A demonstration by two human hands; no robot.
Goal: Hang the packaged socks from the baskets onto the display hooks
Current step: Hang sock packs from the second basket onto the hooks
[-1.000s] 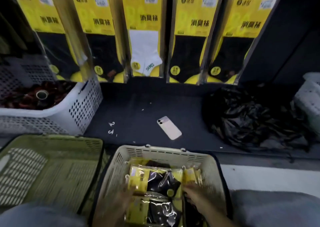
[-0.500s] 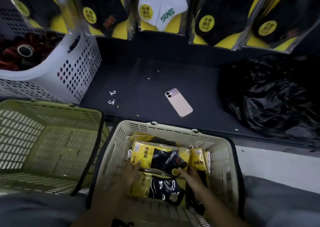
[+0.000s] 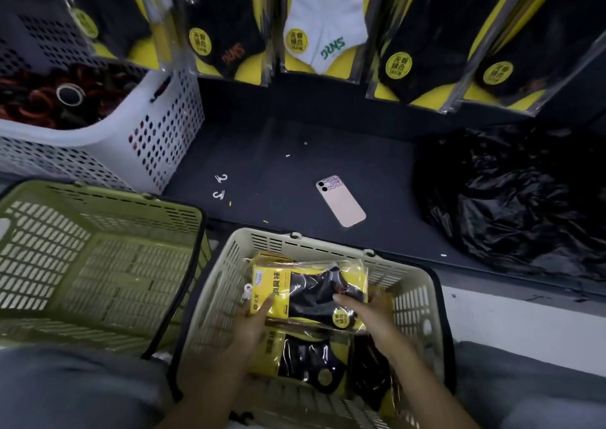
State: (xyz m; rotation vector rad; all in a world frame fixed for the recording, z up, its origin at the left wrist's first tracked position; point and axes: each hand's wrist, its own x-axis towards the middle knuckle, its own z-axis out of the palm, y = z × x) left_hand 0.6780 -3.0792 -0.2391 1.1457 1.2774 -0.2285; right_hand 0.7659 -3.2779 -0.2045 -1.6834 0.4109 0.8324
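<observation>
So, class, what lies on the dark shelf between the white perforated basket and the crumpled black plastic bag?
Head view: two small white hooks near the white basket, then a pink phone, back up, nearer the black bag.

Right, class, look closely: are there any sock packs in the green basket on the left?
No, the green basket shows only its bare slotted floor; the sock packs lie in the beige basket beside it.

Beyond the fingers [image 3: 354, 304] runs a dark shelf [image 3: 288, 127] in dim light. A pink phone [image 3: 341, 200] lies flat on it just past them. Farther right a crumpled black plastic bag [image 3: 511, 199] sits on the shelf, with a pale floor strip [image 3: 524, 317] nearer than the bag.
</observation>
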